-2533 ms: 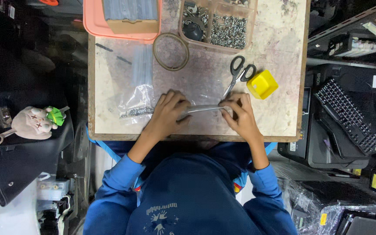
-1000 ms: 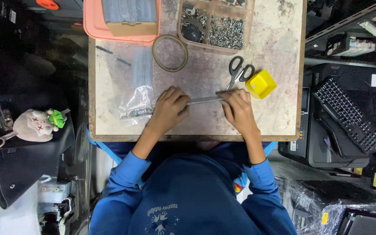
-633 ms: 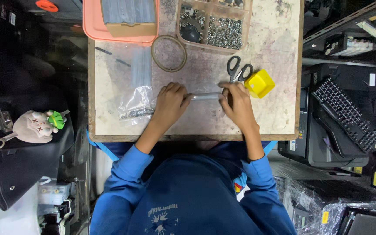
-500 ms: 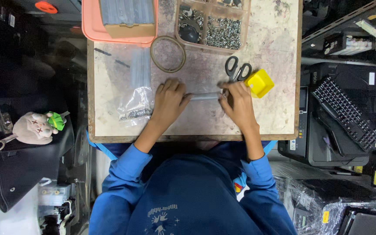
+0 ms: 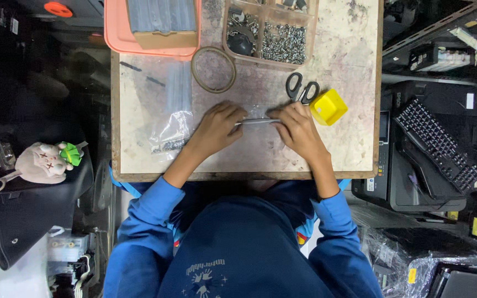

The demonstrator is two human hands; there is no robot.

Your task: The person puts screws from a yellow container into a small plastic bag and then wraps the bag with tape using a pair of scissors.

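Both hands hold a small clear plastic bag (image 5: 258,117) by its top edge over the worn wooden table (image 5: 354,149). My left hand (image 5: 216,128) pinches the bag's left end. My right hand (image 5: 296,128) pinches the right end. The bag looks stretched flat between them; what is inside is too small to tell. A second clear bag (image 5: 169,132) with small metal parts lies to the left of my left hand.
Black scissors (image 5: 301,88) and a small yellow cup (image 5: 328,106) lie just beyond my right hand. Farther back are a brown ring (image 5: 213,69), a compartment tray of screws (image 5: 271,33) and a pink tray (image 5: 122,38). A keyboard (image 5: 434,146) sits off the table's right side.
Both hands have shifted slightly farther up the table with the bag still held between them. The camera view has drifted a little; nothing else on the table moved.
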